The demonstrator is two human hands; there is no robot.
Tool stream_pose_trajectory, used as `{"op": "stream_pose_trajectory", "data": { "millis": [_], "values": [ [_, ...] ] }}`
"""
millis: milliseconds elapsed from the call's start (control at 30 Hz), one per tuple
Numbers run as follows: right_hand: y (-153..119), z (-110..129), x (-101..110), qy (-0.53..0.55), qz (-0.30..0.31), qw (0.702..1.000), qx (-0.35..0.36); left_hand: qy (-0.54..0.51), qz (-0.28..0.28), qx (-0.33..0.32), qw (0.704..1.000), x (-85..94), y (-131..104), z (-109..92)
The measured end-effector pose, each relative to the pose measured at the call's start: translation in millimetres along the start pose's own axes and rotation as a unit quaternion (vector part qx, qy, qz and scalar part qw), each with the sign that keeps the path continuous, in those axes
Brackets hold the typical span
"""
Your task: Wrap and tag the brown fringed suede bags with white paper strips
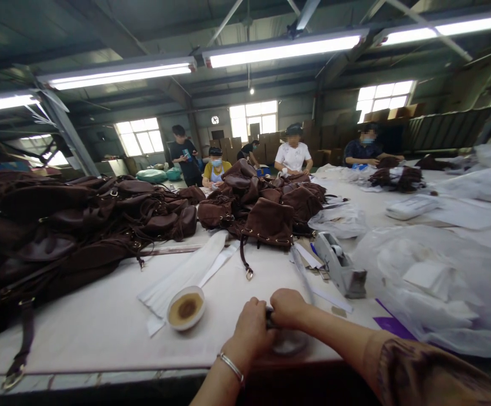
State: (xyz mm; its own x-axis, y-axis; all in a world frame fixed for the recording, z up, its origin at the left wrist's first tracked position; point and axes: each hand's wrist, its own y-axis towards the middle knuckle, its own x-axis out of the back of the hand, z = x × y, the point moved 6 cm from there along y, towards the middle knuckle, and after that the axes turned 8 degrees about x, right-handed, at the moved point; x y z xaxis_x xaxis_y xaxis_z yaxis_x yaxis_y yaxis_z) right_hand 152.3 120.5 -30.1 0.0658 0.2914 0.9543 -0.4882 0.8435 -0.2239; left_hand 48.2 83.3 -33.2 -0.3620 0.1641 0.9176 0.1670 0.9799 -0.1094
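Note:
Close together at the table's front edge, my left hand [253, 327] and my right hand [290, 309] are both closed on a small dark object [269, 317]. My fingers cover most of it, so its kind does not show. Just below my right hand is a blurred, greyish see-through item [290, 341], partly hidden. To the left of my hands stands a white bowl [186, 308] with tan and brown contents. Beyond them lies a dark brown drawstring bag [268, 221], its strap [245, 259] hanging toward me with a metal ring at the end.
Heaped brown bags [80, 220] cover the table's left side. White strips [186, 276] lie behind the bowl. A grey tape dispenser [340, 265] and a large clear plastic bag [431, 287] are at right. Several people stand or sit across the table [114, 316].

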Motion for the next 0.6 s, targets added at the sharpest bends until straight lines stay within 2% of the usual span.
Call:
{"op": "stream_pose_trajectory", "data": {
  "millis": [67, 133, 300, 467, 533, 600],
  "values": [
    [-3.2, -0.9, -7.4, 0.011, 0.004, 1.000, -0.027, 0.006, -0.015, 0.044, 0.999, -0.6, -2.7, 4.9],
    [-5.2, -3.6, -12.1, 0.022, 0.013, 0.999, -0.041, 0.008, -0.020, 0.060, 0.998, -2.1, -3.6, 5.0],
    [0.0, -10.4, -2.0, 0.028, 0.024, 0.999, -0.005, -0.011, -0.002, 0.010, 1.000, -1.6, 1.2, -5.1],
    [6.3, -4.7, 5.4, 0.018, 0.010, 1.000, 0.021, -0.031, 0.029, -0.046, 0.998, 3.2, -0.3, -8.4],
    [5.7, -0.8, 1.1, 0.018, 0.000, 1.000, 0.007, -0.037, 0.031, -0.031, 0.998, 3.4, -3.1, -5.7],
    [3.1, 1.6, -5.0, 0.015, -0.010, 1.000, -0.016, -0.031, 0.014, 0.018, 0.999, 2.5, -5.3, -0.3]
  ]
}}
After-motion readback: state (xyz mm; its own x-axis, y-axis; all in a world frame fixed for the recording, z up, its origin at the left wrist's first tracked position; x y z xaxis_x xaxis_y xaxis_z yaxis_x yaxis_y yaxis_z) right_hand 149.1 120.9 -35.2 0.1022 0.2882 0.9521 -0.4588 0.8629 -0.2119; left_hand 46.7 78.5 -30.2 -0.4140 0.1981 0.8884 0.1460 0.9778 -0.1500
